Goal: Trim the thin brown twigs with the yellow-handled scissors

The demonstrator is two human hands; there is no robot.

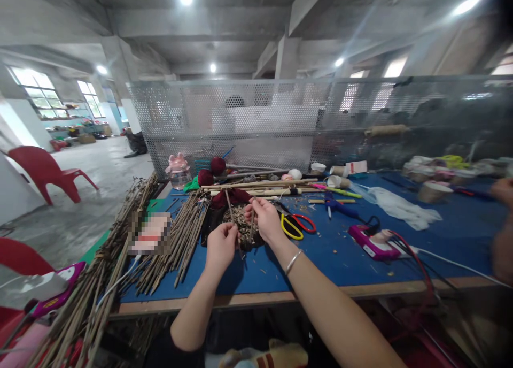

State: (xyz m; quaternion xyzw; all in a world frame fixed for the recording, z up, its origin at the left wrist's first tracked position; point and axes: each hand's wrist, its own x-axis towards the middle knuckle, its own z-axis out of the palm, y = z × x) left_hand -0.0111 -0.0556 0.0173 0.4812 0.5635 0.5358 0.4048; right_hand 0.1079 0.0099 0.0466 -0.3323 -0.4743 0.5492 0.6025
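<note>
My left hand is closed in a pinch on a thin twig, which rises upright above the fingertips. My right hand also pinches a slim twig, held close beside the other. Under both hands lies a dark bag filled with small chopped twig pieces. Scissors with yellow and red handles rest just right of my right hand. To the left, a fan of long cut sticks is spread over the blue table.
A large bundle of branches leans along the left table edge. Long rods, dark red yarn balls and a blue glue gun lie farther back. A purple power strip trails cables. Another person's hand shows at far right.
</note>
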